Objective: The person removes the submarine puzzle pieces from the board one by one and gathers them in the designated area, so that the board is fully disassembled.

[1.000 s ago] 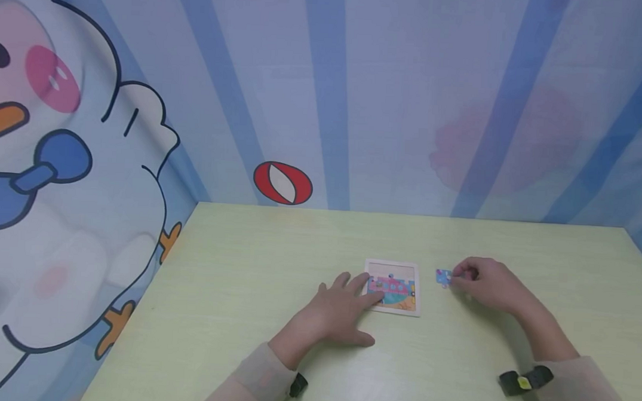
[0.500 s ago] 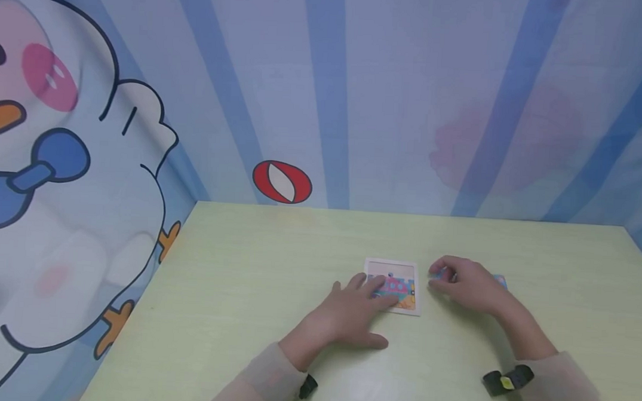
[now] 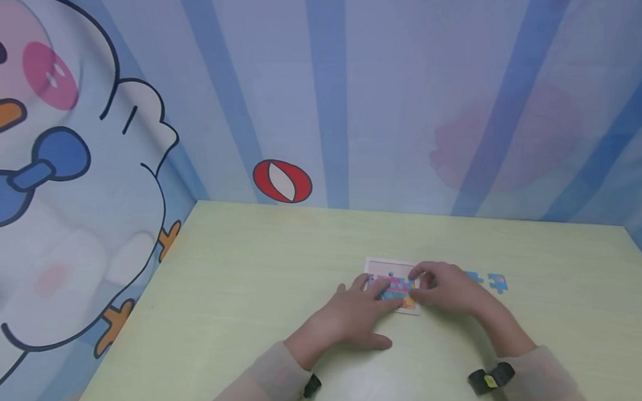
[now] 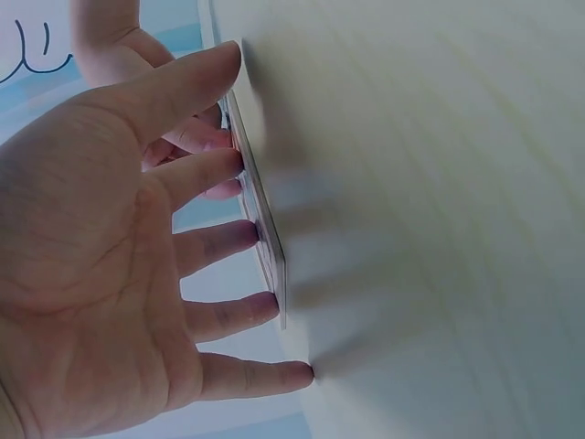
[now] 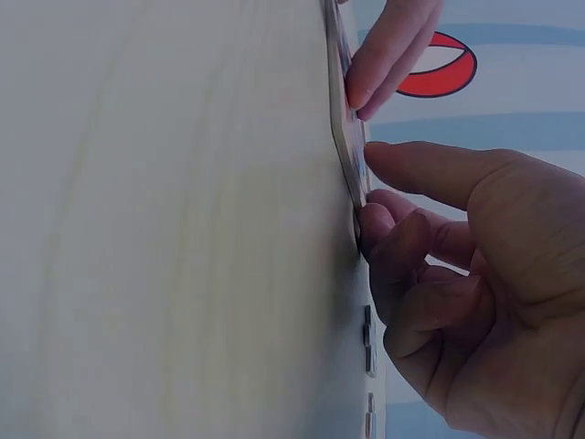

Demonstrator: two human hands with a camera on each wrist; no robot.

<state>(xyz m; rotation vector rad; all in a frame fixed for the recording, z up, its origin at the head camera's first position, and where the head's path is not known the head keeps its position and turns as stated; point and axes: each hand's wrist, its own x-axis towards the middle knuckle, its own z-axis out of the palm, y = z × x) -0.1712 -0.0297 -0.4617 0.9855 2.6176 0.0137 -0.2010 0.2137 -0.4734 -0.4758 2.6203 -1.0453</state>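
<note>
A small jigsaw puzzle in a pale frame (image 3: pixel 383 263) lies on the table, its lower part filled with a pink and blue picture. My left hand (image 3: pixel 350 318) is spread, fingertips resting on the puzzle's left side; the left wrist view shows the fingers (image 4: pixel 219 249) straight, with the thumb apart. My right hand (image 3: pixel 451 290) is at the frame's right edge, thumb and curled fingers pinching a puzzle piece that the fingers mostly hide. In the right wrist view, the thumb (image 5: pixel 411 169) reaches over the frame's edge. Two loose blue puzzle pieces, one (image 3: pixel 497 283) fully visible, lie right of that hand.
The pale yellow-green table (image 3: pixel 242 269) runs back to a blue striped cloth backdrop (image 3: pixel 400 108). A printed cartoon figure (image 3: pixel 83 214) covers the cloth on the left. Each wrist wears a black strap, the right one (image 3: pixel 490 380) with a yellow mark.
My right hand has moved left with the puzzle piece, from beside the loose pieces to the frame's right edge. My left hand has slid slightly right over the puzzle.
</note>
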